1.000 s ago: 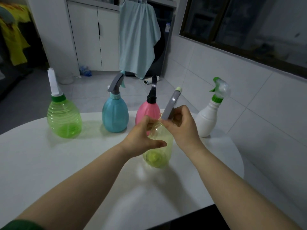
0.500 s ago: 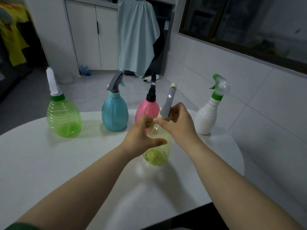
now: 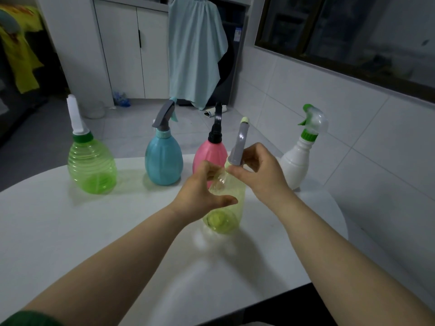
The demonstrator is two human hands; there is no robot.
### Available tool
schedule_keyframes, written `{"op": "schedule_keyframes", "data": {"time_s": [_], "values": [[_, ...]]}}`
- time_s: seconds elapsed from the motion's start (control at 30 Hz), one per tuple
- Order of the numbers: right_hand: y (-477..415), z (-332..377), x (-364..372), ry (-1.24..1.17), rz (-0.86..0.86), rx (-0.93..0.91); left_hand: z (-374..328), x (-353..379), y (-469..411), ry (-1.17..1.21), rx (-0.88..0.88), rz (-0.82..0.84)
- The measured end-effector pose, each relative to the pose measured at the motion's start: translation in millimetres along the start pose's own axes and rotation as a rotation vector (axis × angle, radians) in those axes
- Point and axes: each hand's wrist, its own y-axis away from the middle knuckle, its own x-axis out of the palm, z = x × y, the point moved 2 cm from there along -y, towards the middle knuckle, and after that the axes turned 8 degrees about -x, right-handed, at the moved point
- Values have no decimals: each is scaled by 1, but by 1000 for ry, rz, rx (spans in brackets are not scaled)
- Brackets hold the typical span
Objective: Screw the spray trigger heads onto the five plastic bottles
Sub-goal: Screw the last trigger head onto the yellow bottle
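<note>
A clear yellow-green bottle (image 3: 226, 208) stands on the white table (image 3: 94, 231) in front of me. My left hand (image 3: 200, 191) grips its upper body. My right hand (image 3: 256, 170) pinches the collar of the grey trigger head (image 3: 239, 147), which sits upright on the bottle's neck. Behind stand a green ribbed bottle (image 3: 91, 165) with a white head, a blue bottle (image 3: 164, 161) with a grey head, a pink bottle (image 3: 209, 156) with a black head, and a white bottle (image 3: 296, 161) with a green and clear head.
The table's curved right edge (image 3: 339, 215) runs close to a tiled wall (image 3: 353, 114). White cabinets (image 3: 131, 50) and a hanging light blue cloth (image 3: 195, 50) stand beyond the table. The front of the table under my forearms is bare.
The grey trigger head has gone from tilted to the right to upright on the bottle's neck. My right hand has turned around the collar. My left hand keeps its grip.
</note>
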Motion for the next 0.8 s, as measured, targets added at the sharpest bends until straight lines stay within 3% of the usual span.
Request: {"op": "schedule_keyframes", "data": {"time_s": [0.07,0.3,0.37,0.57,0.73,0.8], "values": [[2,0,7,44,-45,-7,0,0,-1,2,6,-1],[5,-1,-5,-123,152,89,3,0,-3,34,16,-6],[3,0,-8,-175,131,92,3,0,-3,32,25,-10],[1,0,4,-4,-23,68,3,-1,-2,21,20,-8],[0,4,-4,-165,205,125,4,0,-3,27,29,-13],[-2,6,-8,-196,220,130,4,0,-3,18,32,-15]]}}
